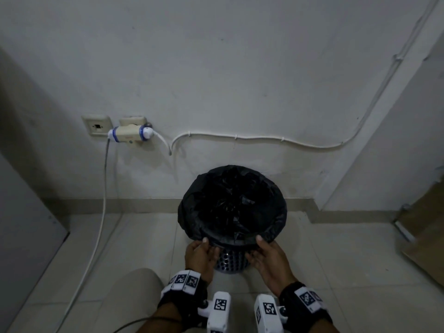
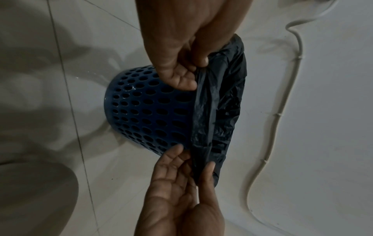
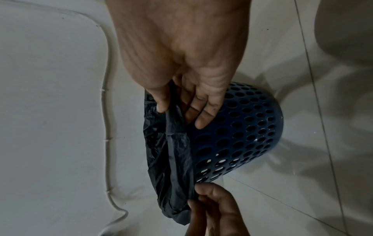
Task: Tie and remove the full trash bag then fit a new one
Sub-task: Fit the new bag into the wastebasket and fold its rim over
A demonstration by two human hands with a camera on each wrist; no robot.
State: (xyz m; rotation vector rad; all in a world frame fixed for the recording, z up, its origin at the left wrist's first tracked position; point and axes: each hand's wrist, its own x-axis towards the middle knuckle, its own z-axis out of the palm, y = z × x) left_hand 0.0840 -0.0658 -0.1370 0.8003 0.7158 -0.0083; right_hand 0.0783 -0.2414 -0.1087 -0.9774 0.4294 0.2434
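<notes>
The left hand (image 1: pixel 200 257) and the right hand (image 1: pixel 266 258) are held close in at the near rim of the blue bin (image 2: pixel 145 110), and the folded edge of the black trash bag (image 1: pixel 233 203) is pinched by each, thumb on top. The bag is still stretched over the rim, likely so the edge can be peeled up and gathered for tying. The bin is stood on the tiled floor (image 1: pixel 134 236) by the wall (image 1: pixel 216 68).

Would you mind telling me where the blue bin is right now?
In the head view the blue bin stands on the tiled floor by the wall, lined with the black bag, between the left hand and right hand.
</notes>
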